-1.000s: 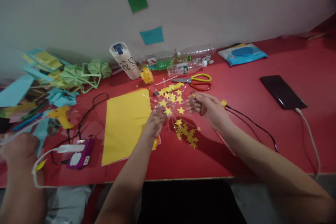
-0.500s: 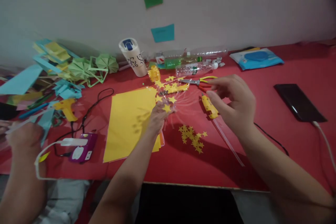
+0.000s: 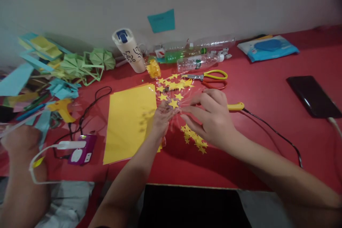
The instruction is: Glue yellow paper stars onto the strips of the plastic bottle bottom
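Note:
My left hand [image 3: 162, 117] is closed around a clear plastic piece cut into fringed strips [image 3: 187, 94], which looks like part of a bottle. Yellow paper stars [image 3: 174, 104] sit on its strips. My right hand [image 3: 211, 114] is beside the nearest star, thumb and forefinger tips close together but seemingly apart; I make out nothing between them. Under and beside that hand lies a heap of loose yellow stars [image 3: 196, 139]. A yellow glue gun [image 3: 236, 106] is mostly hidden behind my right hand. Scissors [image 3: 213, 75] with yellow and red handles lie just behind.
Yellow paper sheets [image 3: 125, 124] lie left of my hands. Behind stand a tumbler [image 3: 130, 51] and lie several plastic bottles [image 3: 199, 62]. A wipes pack [image 3: 268, 48] and phone [image 3: 314, 96] are right. At left are another person's arm [image 3: 24, 164], a purple power adapter [image 3: 82, 149] and paper crafts [image 3: 77, 66].
My right hand has moved left and down from near the scissors to the star at my left hand. It now covers most of the glue gun. My left hand keeps its hold.

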A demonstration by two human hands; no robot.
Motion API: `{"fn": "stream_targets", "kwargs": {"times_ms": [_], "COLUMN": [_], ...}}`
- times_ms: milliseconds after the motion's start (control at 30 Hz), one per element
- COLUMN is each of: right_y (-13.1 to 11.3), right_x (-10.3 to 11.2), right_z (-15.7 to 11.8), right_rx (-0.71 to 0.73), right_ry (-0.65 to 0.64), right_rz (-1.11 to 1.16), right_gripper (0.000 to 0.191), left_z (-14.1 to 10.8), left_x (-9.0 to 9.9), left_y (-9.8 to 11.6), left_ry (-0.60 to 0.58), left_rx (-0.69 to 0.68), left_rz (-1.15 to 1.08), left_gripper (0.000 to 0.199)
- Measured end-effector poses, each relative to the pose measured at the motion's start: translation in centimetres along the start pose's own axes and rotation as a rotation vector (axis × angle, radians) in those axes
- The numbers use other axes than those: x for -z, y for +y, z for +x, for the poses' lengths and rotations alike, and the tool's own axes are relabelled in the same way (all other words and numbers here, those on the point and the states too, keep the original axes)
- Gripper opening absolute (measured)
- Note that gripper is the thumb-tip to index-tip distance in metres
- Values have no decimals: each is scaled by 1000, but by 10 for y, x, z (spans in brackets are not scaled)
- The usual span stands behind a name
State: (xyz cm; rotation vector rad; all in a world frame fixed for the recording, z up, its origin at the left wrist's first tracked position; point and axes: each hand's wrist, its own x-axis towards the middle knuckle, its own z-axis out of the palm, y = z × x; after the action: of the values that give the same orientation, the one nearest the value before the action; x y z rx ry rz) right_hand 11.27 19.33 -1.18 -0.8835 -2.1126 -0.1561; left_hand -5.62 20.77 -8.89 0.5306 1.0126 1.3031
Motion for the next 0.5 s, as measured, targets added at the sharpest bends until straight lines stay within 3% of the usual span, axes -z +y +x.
{"fn": "stream_targets", "kwargs": {"times_ms": [133,500], "right_y": [3,3], "right_x": [-8,-16], "right_z": [-3,-7], "right_rx": [-53,6], "right_ry": [32,107], "right_rz": [-53,-32], "right_gripper": [16,25], "left_z": [-5,-8], "left_x": [-7,-7], "left_y": [1,-8], "left_ry": [10,41], "left_rx": [-117,-98], "left_rz": [77,47], "left_gripper": [42,34]}}
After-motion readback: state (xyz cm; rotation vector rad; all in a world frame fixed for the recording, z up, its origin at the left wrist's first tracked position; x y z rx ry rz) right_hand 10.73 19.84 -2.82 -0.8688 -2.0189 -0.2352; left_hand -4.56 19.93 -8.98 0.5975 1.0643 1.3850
